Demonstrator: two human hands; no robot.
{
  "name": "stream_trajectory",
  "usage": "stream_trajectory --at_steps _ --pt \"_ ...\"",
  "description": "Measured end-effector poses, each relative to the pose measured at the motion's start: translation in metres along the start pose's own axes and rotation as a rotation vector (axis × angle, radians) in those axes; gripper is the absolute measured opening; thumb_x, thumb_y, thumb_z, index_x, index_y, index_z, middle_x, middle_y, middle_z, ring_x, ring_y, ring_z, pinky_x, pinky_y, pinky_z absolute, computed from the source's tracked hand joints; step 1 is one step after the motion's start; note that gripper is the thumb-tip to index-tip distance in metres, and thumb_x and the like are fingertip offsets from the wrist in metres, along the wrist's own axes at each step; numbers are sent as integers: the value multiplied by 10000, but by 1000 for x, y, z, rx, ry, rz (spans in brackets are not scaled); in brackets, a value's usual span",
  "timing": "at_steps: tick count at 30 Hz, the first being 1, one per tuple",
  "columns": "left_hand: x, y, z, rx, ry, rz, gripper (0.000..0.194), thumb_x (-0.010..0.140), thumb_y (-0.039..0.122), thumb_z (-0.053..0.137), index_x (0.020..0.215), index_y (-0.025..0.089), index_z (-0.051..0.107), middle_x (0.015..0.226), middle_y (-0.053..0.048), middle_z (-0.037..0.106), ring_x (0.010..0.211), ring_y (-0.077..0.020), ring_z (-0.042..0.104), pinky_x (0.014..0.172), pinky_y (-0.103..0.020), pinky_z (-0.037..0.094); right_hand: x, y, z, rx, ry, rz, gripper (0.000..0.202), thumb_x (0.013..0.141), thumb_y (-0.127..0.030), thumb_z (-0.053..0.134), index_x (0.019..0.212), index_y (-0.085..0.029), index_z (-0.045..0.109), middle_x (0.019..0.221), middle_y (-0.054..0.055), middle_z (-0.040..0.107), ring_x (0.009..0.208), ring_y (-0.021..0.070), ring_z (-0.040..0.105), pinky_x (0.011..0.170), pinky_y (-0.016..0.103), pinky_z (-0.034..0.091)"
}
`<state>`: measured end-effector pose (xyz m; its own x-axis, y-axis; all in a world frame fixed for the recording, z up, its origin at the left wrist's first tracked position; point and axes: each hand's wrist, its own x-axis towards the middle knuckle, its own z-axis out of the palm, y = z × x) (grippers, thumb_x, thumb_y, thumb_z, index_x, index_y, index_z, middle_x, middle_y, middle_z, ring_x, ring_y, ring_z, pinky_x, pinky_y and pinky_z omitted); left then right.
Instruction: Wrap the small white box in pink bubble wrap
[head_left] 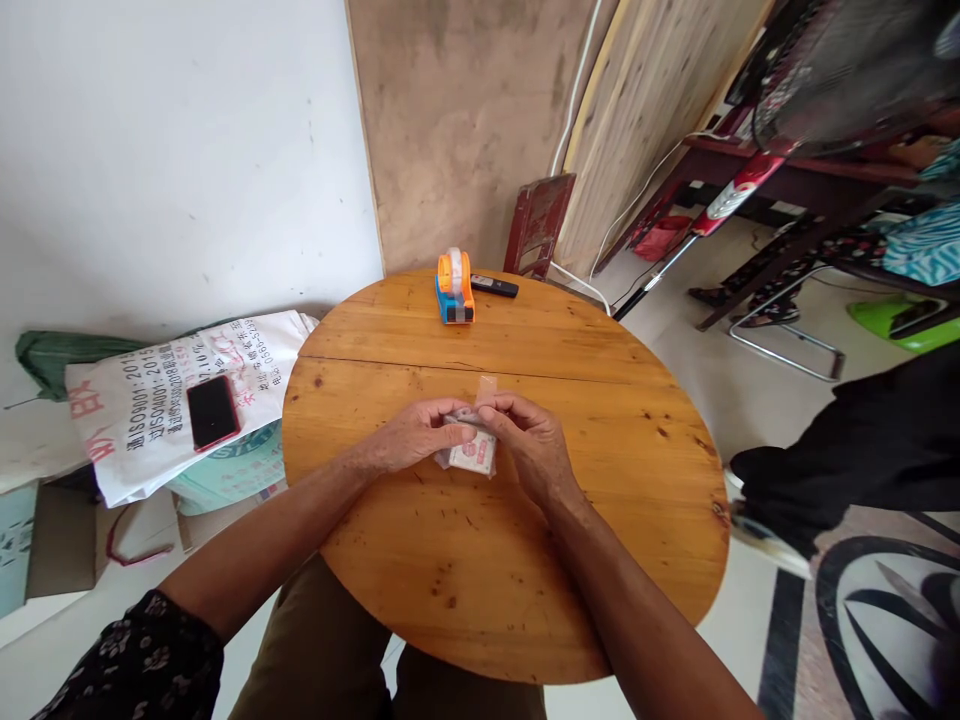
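Between both hands, over the middle of the round wooden table [517,580], is a small white box [474,456] with red print, in clear plastic wrap. My left hand [416,436] is closed on the box's left and far side, thumb lying across its top. On the other side, my right hand [531,438] pinches at the far edge, where a short strip of clear tape [487,386] sticks out past the fingertips. The fingers hide part of the wrap. Farther back stands an orange and blue tape dispenser [454,290] with a roll of tape.
A black pen-like object [495,287] lies beside the dispenser. Left of the table, a phone [213,413] rests on a white printed sack [150,390]. A red-brown wooden chair [538,225] is behind the table. To the right are a fan [739,195] and seated people.
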<state>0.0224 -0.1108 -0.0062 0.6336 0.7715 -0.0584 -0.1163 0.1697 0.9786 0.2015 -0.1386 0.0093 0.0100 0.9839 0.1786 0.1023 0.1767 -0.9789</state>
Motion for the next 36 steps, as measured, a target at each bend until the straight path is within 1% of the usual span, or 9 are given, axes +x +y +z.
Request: stream_trajectory --at_steps 3,8,12,15,18,21,26,30,36 --pt "0 -1 0 21 11 -5 359 802 461 729 980 152 685 831 -24 654 682 -109 575 635 -223 450 0 -1 2 -10 0 -8 248 762 -471 730 768 -224 708 860 45 695 784 199 647 708 336 548" --pt "0 -1 -1 73 54 52 363 802 453 725 985 140 708 854 -43 682 721 -126 595 647 -224 454 2 -1 4 19 -4 26 232 734 -446 740 783 -227 684 774 20 681 676 177 630 637 319 542" --pt "1 -2 -2 126 108 58 356 794 439 723 983 137 717 816 -35 681 662 -112 573 594 -212 432 1 0 5 -2 -41 30 189 767 -413 696 802 -230 666 752 16 676 654 177 624 617 319 530" --pt "3 -1 -2 148 155 66 344 789 434 719 953 132 724 796 -34 684 669 -119 585 615 -222 448 0 2 6 -107 -45 -43 129 803 -361 646 814 -235 669 794 29 680 694 184 628 635 321 521" --pt "4 0 -3 161 203 72 324 781 400 716 944 120 729 809 -43 694 694 -125 600 642 -226 462 0 5 8 -278 -30 -170 102 834 -306 604 805 -239 676 820 37 682 787 202 641 731 341 522" --pt "4 1 -4 160 222 33 300 782 347 686 968 115 726 826 -50 701 710 -131 607 655 -229 468 1 8 9 -340 -23 -215 119 860 -291 579 819 -236 675 835 41 692 817 205 647 773 346 518" --pt "2 6 -4 131 191 -14 310 713 230 666 1003 132 714 913 -53 716 815 -156 635 732 -247 485 2 13 9 -295 -10 -182 111 851 -297 591 841 -222 673 846 44 708 795 191 653 719 310 520" --pt "1 9 -4 117 204 -53 315 719 250 665 1009 133 704 889 -49 711 797 -153 634 731 -257 486 3 13 8 -223 -15 -131 116 835 -306 605 826 -215 676 808 33 706 723 172 643 658 284 516" --pt "3 6 -7 98 219 -37 278 719 257 681 969 139 711 864 -38 708 740 -129 617 690 -241 467 3 11 6 -205 -19 -91 126 831 -317 616 829 -210 682 759 22 704 669 166 648 619 271 515"
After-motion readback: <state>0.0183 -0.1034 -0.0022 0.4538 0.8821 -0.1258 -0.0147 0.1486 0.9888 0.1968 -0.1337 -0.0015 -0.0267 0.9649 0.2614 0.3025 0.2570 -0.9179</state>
